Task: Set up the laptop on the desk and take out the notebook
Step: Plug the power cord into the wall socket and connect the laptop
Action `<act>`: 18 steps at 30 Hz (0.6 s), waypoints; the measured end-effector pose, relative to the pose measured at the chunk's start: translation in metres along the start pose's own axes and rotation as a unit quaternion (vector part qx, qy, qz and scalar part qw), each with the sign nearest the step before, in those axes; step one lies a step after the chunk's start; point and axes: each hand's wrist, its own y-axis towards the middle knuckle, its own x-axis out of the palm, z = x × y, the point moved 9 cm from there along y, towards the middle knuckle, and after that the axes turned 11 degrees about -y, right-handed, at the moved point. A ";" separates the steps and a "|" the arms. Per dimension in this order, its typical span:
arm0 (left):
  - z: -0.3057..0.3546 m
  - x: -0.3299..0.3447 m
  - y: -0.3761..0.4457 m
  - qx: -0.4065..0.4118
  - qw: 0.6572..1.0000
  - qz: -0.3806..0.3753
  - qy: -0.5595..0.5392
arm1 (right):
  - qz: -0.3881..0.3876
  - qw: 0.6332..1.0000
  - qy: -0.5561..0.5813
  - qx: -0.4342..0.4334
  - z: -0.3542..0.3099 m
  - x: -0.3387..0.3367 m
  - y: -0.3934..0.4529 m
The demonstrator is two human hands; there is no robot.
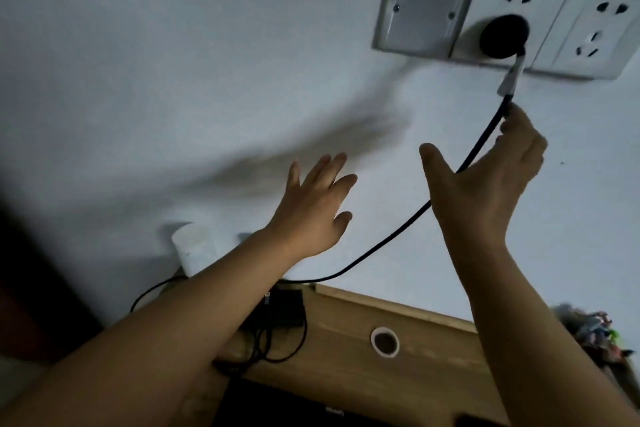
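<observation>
On the white matte wall (173, 62), a plastic socket strip (512, 21) carries a round black plug (500, 36). The wooden desk (415, 333) below has a ringed cable hole (385, 341). The thin cord (398, 234) sags limp toward the power brick (280, 305); likely light and pliant, best gripped at the stiff plug. The right hand (491, 180) touches the cord, fingers extended; the left hand (315, 208) is spread, empty. The laptop (294, 406) lies dark at the bottom edge.
</observation>
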 end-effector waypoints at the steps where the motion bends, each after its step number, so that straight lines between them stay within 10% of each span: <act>1: -0.005 0.003 -0.011 0.005 1.000 0.006 -0.005 | 0.003 1.000 -0.019 -0.015 0.004 0.002 -0.017; 6: -0.055 0.029 -0.082 -0.052 0.998 -0.005 -0.047 | -0.014 0.998 -0.049 -0.043 0.033 0.022 -0.095; 18: -0.174 0.123 -0.239 -0.301 0.940 -0.135 -0.091 | -0.437 0.888 -0.120 -0.071 0.091 0.157 -0.279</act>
